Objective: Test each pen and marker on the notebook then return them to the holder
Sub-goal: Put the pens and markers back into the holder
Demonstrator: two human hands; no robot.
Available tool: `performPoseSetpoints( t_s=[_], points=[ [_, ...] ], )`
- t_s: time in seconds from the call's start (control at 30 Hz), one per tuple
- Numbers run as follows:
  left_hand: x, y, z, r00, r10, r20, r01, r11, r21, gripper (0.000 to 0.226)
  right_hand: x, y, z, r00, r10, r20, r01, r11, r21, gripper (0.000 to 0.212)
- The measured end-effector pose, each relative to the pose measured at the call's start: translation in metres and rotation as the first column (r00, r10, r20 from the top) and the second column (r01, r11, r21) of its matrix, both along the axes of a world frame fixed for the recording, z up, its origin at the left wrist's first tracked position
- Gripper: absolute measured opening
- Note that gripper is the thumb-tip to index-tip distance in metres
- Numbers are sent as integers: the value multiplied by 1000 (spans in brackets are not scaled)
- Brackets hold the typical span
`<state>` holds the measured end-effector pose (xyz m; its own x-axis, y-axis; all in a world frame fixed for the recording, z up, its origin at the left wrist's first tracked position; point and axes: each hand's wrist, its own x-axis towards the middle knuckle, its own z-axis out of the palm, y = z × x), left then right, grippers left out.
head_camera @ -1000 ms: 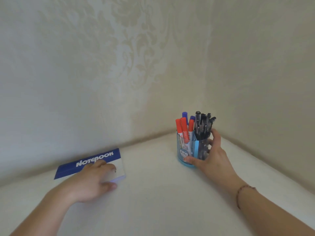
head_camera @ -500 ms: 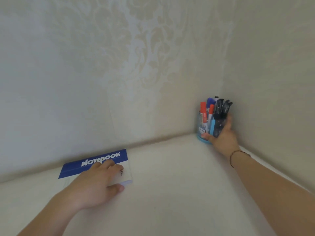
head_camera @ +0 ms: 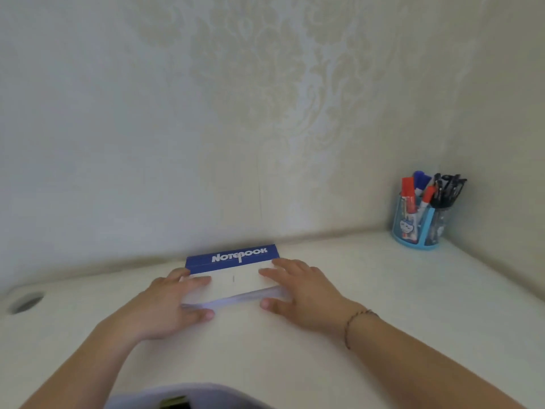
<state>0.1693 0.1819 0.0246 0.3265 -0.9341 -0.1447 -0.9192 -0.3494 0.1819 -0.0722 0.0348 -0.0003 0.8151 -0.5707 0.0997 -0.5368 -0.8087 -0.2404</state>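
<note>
right hand (head_camera: 298,293) left the holder (head_camera: 417,224); both flat on notebook (head_camera: 233,276) beside left hand (head_camera: 174,302)

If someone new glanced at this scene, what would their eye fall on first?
Probably the notebook with its blue title band, lying by the wall at the centre, with the left hand and right hand resting on its two ends. Next, the blue pen holder in the far right corner, packed with red, blue and black pens.

A home desk corner: damask wallpaper (head_camera: 265,84), a white desk (head_camera: 383,290) with a cable hole (head_camera: 25,302), a pen holder (head_camera: 417,228).
</note>
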Motion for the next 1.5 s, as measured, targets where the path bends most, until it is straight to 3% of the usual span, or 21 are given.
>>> performPoseSetpoints(
  t_s=[0.07,0.13,0.2,0.27,0.3,0.4,0.5,0.57,0.63,0.73,0.83,0.87,0.97,1.1,1.23,1.4,1.5],
  points=[
    [1,5,-6,1000,-16,17,17,1000,-24,85,6,3,-7,999,-8,-44,8,1000,-1,64],
    [-5,5,-10,999,-37,31,40,996,-82,75,2,2,-7,999,-19,-40,18,1000,-20,69],
    [-19,0,-11,998,-62,3,62,992,-112,97,-10,2,-1,1000,1,-7,-1,999,-37,74],
    [-39,-12,-12,995,-98,24,100,990,-96,123,-33,6,6,999,43,8,-42,996,-82,59],
    [-50,-21,-11,994,-107,30,109,990,-94,119,-48,8,10,996,85,35,-81,992,-97,50],
    [-87,-53,-3,988,-122,94,132,986,-106,67,-99,21,27,964,231,131,-240,969,60,22],
    [-130,-89,4,966,-245,77,247,969,-17,70,-137,29,40,957,197,211,-253,924,286,23],
    [-165,-111,7,914,-404,46,402,915,35,78,-159,18,40,944,77,321,-167,950,263,26],
    [-194,-127,10,828,-560,-1,559,826,70,75,-181,-5,34,974,10,225,-39,992,124,33],
    [-210,-140,17,715,-700,-7,697,710,100,58,-203,-28,18,996,-17,-87,19,1000,17,57],
    [-209,-138,16,679,-654,335,691,723,12,41,-203,-33,7,985,-89,-146,79,994,-72,66],
    [-209,-135,12,691,-615,381,673,739,-29,31,-199,-35,6,985,-111,-130,105,993,-50,69],
    [-211,-128,-2,821,-515,248,553,825,-118,43,-179,-52,3,985,-162,-60,162,987,2,61],
    [-206,-147,-16,903,-362,231,409,890,-203,47,-164,-76,-1,941,-331,64,337,930,-144,48],
    [-213,-168,-23,912,-349,218,391,900,-193,51,-167,-94,-2,892,-437,114,451,870,-197,42],
    [-220,-181,-21,920,-327,216,366,914,-174,46,-161,-105,5,863,-503,42,504,857,-103,41],
    [-224,-180,-22,935,-292,203,329,927,-181,42,-159,-103,3,834,-545,82,551,832,-72,43]
  ],
)
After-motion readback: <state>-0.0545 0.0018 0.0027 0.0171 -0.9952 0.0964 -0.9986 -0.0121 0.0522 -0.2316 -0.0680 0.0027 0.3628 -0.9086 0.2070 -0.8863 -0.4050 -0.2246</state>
